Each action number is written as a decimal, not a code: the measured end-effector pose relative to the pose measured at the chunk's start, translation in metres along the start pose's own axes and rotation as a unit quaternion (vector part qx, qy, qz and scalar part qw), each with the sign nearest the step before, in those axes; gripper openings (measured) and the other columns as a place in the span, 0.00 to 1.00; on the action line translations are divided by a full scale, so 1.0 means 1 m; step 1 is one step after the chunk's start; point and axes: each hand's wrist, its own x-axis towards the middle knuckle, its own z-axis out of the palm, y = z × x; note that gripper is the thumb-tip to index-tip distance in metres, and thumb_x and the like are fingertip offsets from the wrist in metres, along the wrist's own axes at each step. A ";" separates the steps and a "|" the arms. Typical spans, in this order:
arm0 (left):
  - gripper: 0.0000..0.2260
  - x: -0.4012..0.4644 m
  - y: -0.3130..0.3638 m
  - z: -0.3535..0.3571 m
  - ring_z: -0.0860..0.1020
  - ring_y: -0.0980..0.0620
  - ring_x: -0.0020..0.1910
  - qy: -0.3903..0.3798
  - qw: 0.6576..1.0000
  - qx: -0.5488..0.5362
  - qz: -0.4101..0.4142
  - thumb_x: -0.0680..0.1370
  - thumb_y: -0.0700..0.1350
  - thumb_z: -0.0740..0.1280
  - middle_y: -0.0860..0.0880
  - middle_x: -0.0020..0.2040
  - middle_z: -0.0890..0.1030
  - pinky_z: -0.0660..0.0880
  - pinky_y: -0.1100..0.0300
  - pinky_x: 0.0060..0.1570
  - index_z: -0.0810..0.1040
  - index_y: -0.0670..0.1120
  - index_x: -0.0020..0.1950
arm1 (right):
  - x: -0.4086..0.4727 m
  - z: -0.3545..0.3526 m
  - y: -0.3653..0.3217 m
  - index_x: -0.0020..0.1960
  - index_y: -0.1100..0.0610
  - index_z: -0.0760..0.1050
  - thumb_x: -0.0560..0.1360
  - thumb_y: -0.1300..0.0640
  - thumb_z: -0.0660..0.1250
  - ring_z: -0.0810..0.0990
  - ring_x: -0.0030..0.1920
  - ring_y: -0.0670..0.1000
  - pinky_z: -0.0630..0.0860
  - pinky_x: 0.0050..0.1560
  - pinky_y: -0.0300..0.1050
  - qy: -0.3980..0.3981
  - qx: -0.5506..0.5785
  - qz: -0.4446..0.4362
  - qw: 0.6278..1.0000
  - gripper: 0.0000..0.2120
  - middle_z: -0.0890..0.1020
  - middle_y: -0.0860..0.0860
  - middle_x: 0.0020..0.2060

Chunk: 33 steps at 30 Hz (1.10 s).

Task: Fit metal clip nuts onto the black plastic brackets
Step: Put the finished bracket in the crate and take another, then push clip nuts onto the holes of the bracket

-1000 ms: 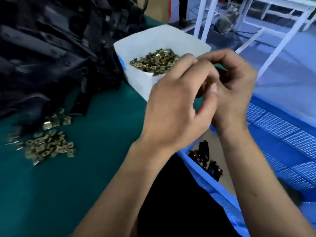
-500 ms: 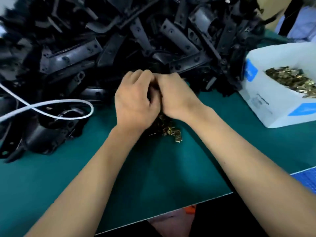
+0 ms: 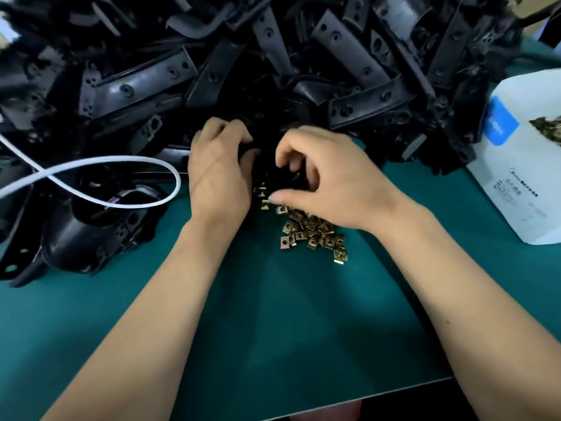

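A big heap of black plastic brackets [image 3: 349, 53] fills the back of the green table. Loose brass clip nuts [image 3: 312, 233] lie in a small pile in front of it. My left hand [image 3: 218, 174] grips a dark bracket [image 3: 264, 138] at the heap's front edge, fingers curled over it. My right hand [image 3: 331, 180] hovers over the clip nut pile with curled fingers; its thumb tip touches the nearest nuts. Whether it holds a nut is hidden by the palm and shadow.
A white box [image 3: 513, 189] with more clip nuts [image 3: 546, 130] inside stands at the right. A white cable [image 3: 100, 164] loops over the brackets on the left. The green mat [image 3: 288, 329] ends at a front edge close to my body.
My view swung from the white box and blue crate to the bracket heap. My hands, pressed together half a second ago, have parted, the right one settling over the nut pile.
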 end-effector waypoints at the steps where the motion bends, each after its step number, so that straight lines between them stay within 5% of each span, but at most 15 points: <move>1: 0.05 -0.001 0.002 -0.001 0.75 0.41 0.52 0.022 1.000 -0.008 -0.002 0.78 0.37 0.67 0.44 0.54 0.78 0.70 0.50 0.49 0.79 0.42 0.53 | -0.001 -0.003 0.000 0.48 0.51 0.78 0.69 0.42 0.80 0.75 0.39 0.41 0.68 0.41 0.35 0.020 0.029 -0.011 0.999 0.17 0.77 0.44 0.45; 5: 0.02 -0.003 0.007 -0.005 0.75 0.45 0.48 0.101 0.994 -0.041 -0.008 0.79 0.37 0.64 0.44 0.50 0.79 0.70 0.53 0.46 0.76 0.39 0.49 | -0.004 -0.006 -0.008 0.44 0.56 0.81 0.72 0.47 0.80 0.76 0.36 0.50 0.69 0.38 0.33 0.102 0.094 -0.063 0.988 0.14 0.76 0.50 0.52; 9: 0.03 0.000 0.006 -0.009 0.73 0.60 0.41 0.169 0.968 -0.157 -0.099 0.82 0.37 0.62 0.50 0.44 0.78 0.66 0.73 0.43 0.74 0.42 0.50 | -0.004 0.001 -0.017 0.51 0.60 0.81 0.76 0.54 0.76 0.79 0.39 0.51 0.69 0.39 0.29 0.170 0.097 -0.102 0.975 0.10 0.74 0.55 0.61; 11: 0.11 0.000 0.005 -0.013 0.79 0.65 0.45 0.151 0.947 -0.262 -0.109 0.83 0.37 0.61 0.54 0.47 0.79 0.73 0.72 0.52 0.71 0.53 0.59 | -0.003 0.003 -0.014 0.50 0.58 0.81 0.76 0.54 0.76 0.78 0.40 0.49 0.72 0.39 0.35 0.133 0.081 -0.093 0.983 0.08 0.77 0.51 0.53; 13: 0.16 -0.002 0.004 -0.016 0.83 0.54 0.45 0.113 0.917 -0.369 -0.104 0.83 0.35 0.59 0.47 0.49 0.82 0.80 0.57 0.54 0.65 0.55 0.64 | -0.002 0.007 -0.008 0.48 0.52 0.82 0.74 0.47 0.77 0.75 0.46 0.48 0.75 0.47 0.47 0.019 -0.008 -0.044 0.999 0.09 0.78 0.46 0.46; 17: 0.19 0.001 0.005 -0.020 0.81 0.45 0.41 0.078 0.858 -0.485 -0.148 0.80 0.33 0.60 0.41 0.47 0.82 0.79 0.56 0.46 0.65 0.48 0.67 | -0.002 0.010 -0.004 0.48 0.46 0.82 0.70 0.39 0.77 0.71 0.52 0.47 0.73 0.55 0.50 -0.105 -0.059 0.021 0.993 0.13 0.76 0.43 0.45; 20: 0.09 0.005 0.000 -0.026 0.78 0.44 0.33 0.021 0.828 -0.523 -0.201 0.76 0.38 0.62 0.43 0.43 0.83 0.75 0.54 0.35 0.70 0.42 0.56 | 0.000 0.009 -0.004 0.47 0.47 0.81 0.73 0.45 0.77 0.73 0.51 0.47 0.73 0.56 0.51 -0.113 -0.049 0.022 0.992 0.09 0.77 0.43 0.45; 25: 0.24 0.015 -0.011 -0.038 0.71 0.46 0.29 -0.089 0.843 -0.496 -0.189 0.75 0.68 0.61 0.42 0.40 0.82 0.67 0.56 0.30 0.81 0.48 0.41 | 0.000 0.013 -0.002 0.49 0.51 0.81 0.79 0.49 0.72 0.72 0.52 0.47 0.72 0.55 0.48 -0.101 -0.072 0.018 0.992 0.06 0.77 0.45 0.46; 29: 0.50 0.006 -0.020 -0.041 0.76 0.41 0.32 -0.116 0.933 -0.292 -0.176 0.68 0.85 0.46 0.38 0.34 0.80 0.73 0.48 0.37 0.79 0.37 0.38 | 0.001 0.010 0.000 0.50 0.54 0.81 0.83 0.56 0.67 0.80 0.46 0.45 0.77 0.50 0.46 -0.021 0.031 0.064 0.997 0.06 0.83 0.45 0.44; 33: 0.34 -0.006 -0.021 -0.040 0.65 0.57 0.25 -0.165 0.967 -0.186 -0.051 0.73 0.79 0.55 0.56 0.25 0.69 0.66 0.59 0.27 0.71 0.48 0.31 | 0.001 0.008 -0.002 0.50 0.61 0.79 0.84 0.63 0.64 0.80 0.33 0.50 0.74 0.33 0.39 0.055 0.309 0.138 0.939 0.06 0.84 0.53 0.35</move>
